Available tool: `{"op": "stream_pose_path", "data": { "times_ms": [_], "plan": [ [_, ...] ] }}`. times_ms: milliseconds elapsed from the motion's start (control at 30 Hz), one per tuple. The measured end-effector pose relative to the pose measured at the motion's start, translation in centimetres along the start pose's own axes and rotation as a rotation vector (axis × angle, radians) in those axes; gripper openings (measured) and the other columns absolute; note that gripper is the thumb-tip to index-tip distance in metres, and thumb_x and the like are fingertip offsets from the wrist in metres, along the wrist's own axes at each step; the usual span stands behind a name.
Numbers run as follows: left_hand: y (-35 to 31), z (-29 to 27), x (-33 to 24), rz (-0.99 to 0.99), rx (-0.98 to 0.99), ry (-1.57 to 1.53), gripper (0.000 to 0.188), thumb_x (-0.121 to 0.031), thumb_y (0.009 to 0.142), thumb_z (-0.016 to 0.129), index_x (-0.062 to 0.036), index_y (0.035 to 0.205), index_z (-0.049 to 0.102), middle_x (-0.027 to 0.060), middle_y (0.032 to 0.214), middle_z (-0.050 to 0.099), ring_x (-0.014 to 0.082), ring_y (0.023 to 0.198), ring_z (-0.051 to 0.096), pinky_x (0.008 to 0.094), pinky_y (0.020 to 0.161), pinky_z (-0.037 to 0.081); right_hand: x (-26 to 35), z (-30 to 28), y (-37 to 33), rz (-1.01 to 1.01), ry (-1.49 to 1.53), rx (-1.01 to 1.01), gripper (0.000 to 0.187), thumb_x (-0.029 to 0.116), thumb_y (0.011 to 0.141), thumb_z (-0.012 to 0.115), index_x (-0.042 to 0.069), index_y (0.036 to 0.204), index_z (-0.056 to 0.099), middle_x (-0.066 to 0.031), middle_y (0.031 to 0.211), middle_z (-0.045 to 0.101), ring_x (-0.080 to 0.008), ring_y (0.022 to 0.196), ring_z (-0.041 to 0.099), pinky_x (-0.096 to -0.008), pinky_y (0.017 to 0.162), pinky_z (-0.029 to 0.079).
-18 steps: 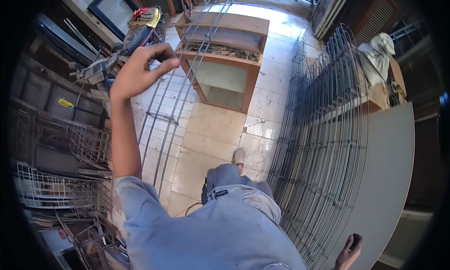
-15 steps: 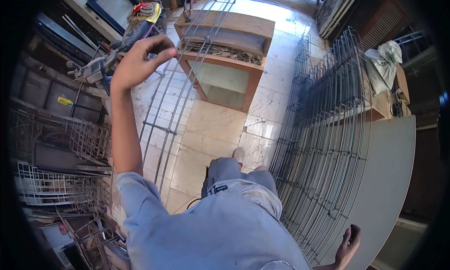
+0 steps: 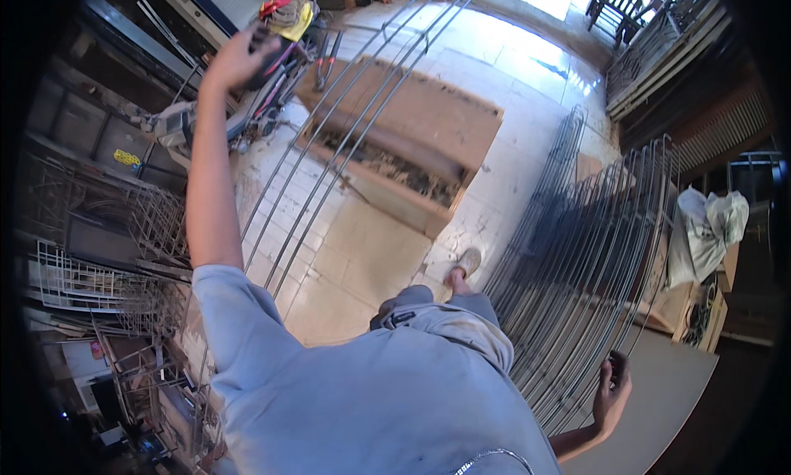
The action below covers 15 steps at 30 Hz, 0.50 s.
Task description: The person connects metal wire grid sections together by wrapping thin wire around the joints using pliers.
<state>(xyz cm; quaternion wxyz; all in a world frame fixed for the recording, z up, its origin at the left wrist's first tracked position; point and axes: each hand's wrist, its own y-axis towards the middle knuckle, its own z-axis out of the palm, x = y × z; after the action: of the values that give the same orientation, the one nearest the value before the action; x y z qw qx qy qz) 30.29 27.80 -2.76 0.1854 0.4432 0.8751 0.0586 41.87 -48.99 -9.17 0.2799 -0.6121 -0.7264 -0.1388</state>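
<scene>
My left hand [image 3: 239,60] is raised at the upper left, its slightly blurred fingers apart and nothing visible in them. To its right, a long narrow frame of thin steel rods [image 3: 334,158] slants from beside my shoulder up to the far edge, with cross ties along it. The hand appears clear of these rods. Low on the right, my right hand [image 3: 611,401] has loosely bent fingers, with no held thing in sight. Beside it stands a dense row of similar rod frames [image 3: 577,285]; whether the hand touches them is unclear.
A wooden cabinet [image 3: 424,112] lies beyond the slanting frame. Pliers-like tools [image 3: 330,59] with red handles rest near its left end. A motorbike [image 3: 185,125] and metal racks [image 3: 86,281] line the left. At right are a white sack [image 3: 709,228] and a grey board [image 3: 659,393].
My left hand has moved up and away from the rods, its fingers spreading. My right hand has risen slightly. The view has shifted, and my visible foot is further right.
</scene>
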Motion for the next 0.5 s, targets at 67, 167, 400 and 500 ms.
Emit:
{"op": "stream_pose_path", "data": {
  "times_ms": [67,167,400,500],
  "plan": [
    [3.1,5.0,1.6,-0.052,0.008,0.036,0.063,-0.047,0.085,0.068,-0.0022,0.128,0.055,0.0231,0.113,0.065,0.0345,0.106,0.063,0.0395,0.094,0.048,1.6,0.5,4.6,-0.065,0.058,-0.005,0.034,0.022,0.094,0.06,-0.004,0.115,0.06,-0.0122,0.09,0.064,-0.0195,0.082,0.06,-0.0329,0.077,0.048],
    [5.2,11.2,6.8,-0.187,-0.003,0.104,0.061,-0.043,0.084,0.071,-0.0004,0.126,0.057,0.0204,0.116,0.066,0.0291,0.104,0.065,0.0373,0.091,0.049,4.4,2.0,11.8,-0.203,0.149,0.189,0.034,0.018,0.091,0.064,-0.003,0.117,0.059,-0.0149,0.1,0.066,-0.0207,0.088,0.062,-0.0346,0.081,0.049],
    [10.6,16.5,5.2,-0.422,0.048,0.059,0.061,-0.039,0.087,0.069,0.0014,0.129,0.053,0.0239,0.117,0.065,0.0344,0.111,0.062,0.0397,0.094,0.046,7.1,2.0,23.0,-0.407,0.153,0.426,0.031,0.012,0.086,0.069,-0.004,0.11,0.058,-0.0168,0.1,0.064,-0.027,0.084,0.064,-0.035,0.076,0.05],
    [11.9,18.2,8.6,-0.336,-0.108,0.139,0.07,-0.047,0.086,0.066,0.0002,0.135,0.048,0.031,0.13,0.054,0.0414,0.124,0.052,0.0437,0.103,0.041,6.0,2.1,28.6,-0.364,0.167,0.412,0.037,0.015,0.084,0.072,-0.003,0.114,0.059,-0.0193,0.099,0.063,-0.0319,0.084,0.064,-0.039,0.076,0.051]
  ]
}}
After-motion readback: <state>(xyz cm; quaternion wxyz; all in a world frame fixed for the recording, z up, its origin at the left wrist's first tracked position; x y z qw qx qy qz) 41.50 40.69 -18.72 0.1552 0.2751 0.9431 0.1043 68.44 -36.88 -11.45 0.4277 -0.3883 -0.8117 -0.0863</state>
